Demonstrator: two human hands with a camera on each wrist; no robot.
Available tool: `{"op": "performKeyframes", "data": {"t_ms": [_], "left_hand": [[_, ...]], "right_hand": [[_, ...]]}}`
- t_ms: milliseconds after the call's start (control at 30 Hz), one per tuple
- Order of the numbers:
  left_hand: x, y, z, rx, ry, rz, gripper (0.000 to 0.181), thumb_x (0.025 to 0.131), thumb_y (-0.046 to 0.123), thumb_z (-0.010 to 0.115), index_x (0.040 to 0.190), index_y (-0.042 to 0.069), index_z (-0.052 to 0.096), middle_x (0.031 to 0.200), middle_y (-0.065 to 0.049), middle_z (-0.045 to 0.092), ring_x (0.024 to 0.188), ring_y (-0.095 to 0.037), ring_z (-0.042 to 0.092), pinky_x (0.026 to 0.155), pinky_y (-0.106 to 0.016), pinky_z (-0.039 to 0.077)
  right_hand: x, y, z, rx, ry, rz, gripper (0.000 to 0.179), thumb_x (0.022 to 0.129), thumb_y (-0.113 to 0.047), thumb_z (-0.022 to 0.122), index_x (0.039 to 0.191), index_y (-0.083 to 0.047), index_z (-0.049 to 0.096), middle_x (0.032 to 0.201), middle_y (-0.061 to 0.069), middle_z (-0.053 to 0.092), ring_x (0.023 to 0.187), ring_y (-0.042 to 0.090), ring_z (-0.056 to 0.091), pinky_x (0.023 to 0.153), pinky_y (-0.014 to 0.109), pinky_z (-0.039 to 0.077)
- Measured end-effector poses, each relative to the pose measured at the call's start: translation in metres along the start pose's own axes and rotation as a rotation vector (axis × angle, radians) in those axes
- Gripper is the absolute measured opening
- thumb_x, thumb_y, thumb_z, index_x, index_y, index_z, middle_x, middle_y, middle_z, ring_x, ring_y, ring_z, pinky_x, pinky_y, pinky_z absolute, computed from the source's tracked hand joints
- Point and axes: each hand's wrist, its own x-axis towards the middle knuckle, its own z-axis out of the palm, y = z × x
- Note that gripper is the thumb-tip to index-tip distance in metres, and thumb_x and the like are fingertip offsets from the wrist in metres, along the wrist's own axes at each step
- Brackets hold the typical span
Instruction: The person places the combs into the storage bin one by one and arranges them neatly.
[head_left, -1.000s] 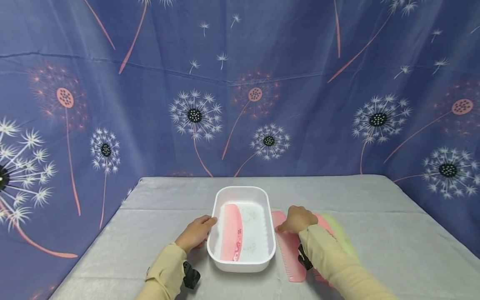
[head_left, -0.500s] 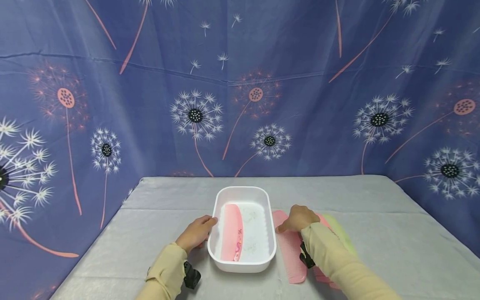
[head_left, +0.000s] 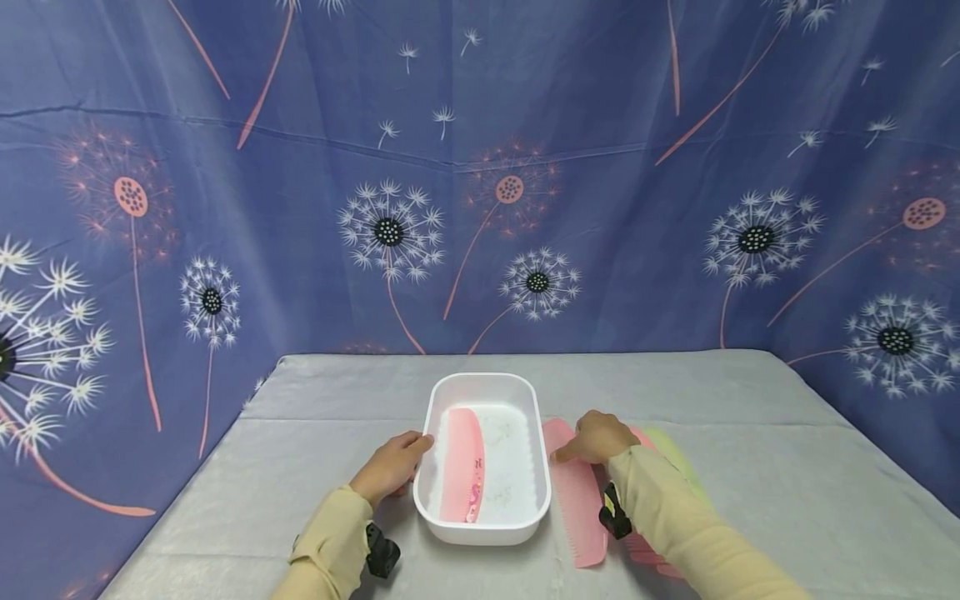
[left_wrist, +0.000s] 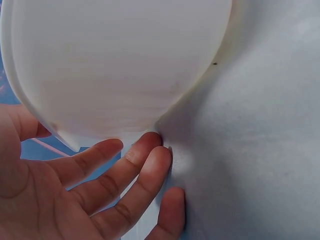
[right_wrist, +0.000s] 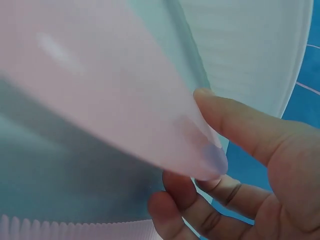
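A white plastic tray (head_left: 516, 500) stands mid-table, a pink comb (head_left: 459, 467) with a printed spine lying in its left half. My left hand (head_left: 392, 467) holds the tray's left side, thumb at the rim and fingers against the outer wall (left_wrist: 115, 60). To the right of the tray, my right hand (head_left: 600, 437) pinches the far end of another pink comb (head_left: 579, 500) between thumb and fingers. In the right wrist view that comb (right_wrist: 110, 85) slants up from the fingertips, over the grey cloth.
Under my right forearm lie more pink combs (head_left: 643, 550), partly hidden by the sleeve, and a light green one (head_left: 678, 458). Grey cloth (head_left: 337, 383) covers the table. A blue dandelion-print curtain (head_left: 622, 250) hangs behind and at the sides.
The comb in my right hand has turned slightly, its near end shifting left and away from the other combs. My left hand and the tray stay put.
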Motion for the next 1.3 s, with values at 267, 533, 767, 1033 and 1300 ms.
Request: {"op": "performKeyframes", "data": {"t_ms": [267, 533, 767, 1033, 1300], "left_hand": [[-0.001, 0.000, 0.000, -0.010, -0.002, 0.004, 0.043, 0.107, 0.032, 0.046, 0.133, 0.001, 0.061, 0.070, -0.004, 0.048, 0.064, -0.017, 0.045, 0.055, -0.027, 0.037], [0.000, -0.001, 0.000, 0.000, -0.003, -0.004, 0.044, 0.107, 0.033, 0.046, 0.134, 0.001, 0.059, 0.074, -0.005, 0.049, 0.068, -0.018, 0.047, 0.057, -0.028, 0.038], [0.000, -0.001, 0.001, 0.000, 0.006, 0.004, 0.043, 0.107, 0.032, 0.046, 0.133, 0.001, 0.061, 0.070, -0.004, 0.048, 0.064, -0.017, 0.046, 0.055, -0.028, 0.038], [0.000, -0.001, 0.001, 0.004, 0.007, 0.005, 0.044, 0.107, 0.033, 0.046, 0.133, 0.001, 0.061, 0.071, -0.005, 0.049, 0.064, -0.017, 0.046, 0.054, -0.028, 0.038], [0.001, -0.001, 0.000, 0.009, 0.005, 0.003, 0.044, 0.107, 0.033, 0.046, 0.132, 0.001, 0.061, 0.071, -0.004, 0.048, 0.065, -0.017, 0.047, 0.055, -0.028, 0.038]], "right_hand": [[-0.003, -0.003, -0.003, 0.036, 0.004, 0.005, 0.050, 0.075, -0.035, 0.088, 0.100, 0.005, 0.071, 0.089, 0.013, 0.068, 0.081, 0.026, 0.063, 0.072, 0.042, 0.053], [-0.003, -0.002, -0.002, 0.056, 0.016, -0.009, 0.035, 0.079, -0.032, 0.085, 0.080, -0.001, 0.071, 0.080, 0.008, 0.066, 0.076, 0.024, 0.061, 0.068, 0.040, 0.053], [-0.004, 0.001, -0.003, 0.121, 0.014, -0.021, 0.038, 0.082, -0.032, 0.080, 0.060, -0.013, 0.056, 0.069, 0.001, 0.058, 0.072, 0.019, 0.055, 0.068, 0.035, 0.047], [-0.005, 0.004, -0.011, 0.255, -0.010, -0.051, 0.035, 0.084, -0.026, 0.078, 0.060, -0.012, 0.057, 0.063, 0.002, 0.056, 0.063, 0.017, 0.055, 0.061, 0.031, 0.047], [-0.008, 0.003, -0.030, 0.376, -0.076, -0.012, 0.025, 0.088, -0.028, 0.077, 0.086, -0.003, 0.071, 0.080, 0.005, 0.063, 0.071, 0.021, 0.062, 0.065, 0.035, 0.043]]}}
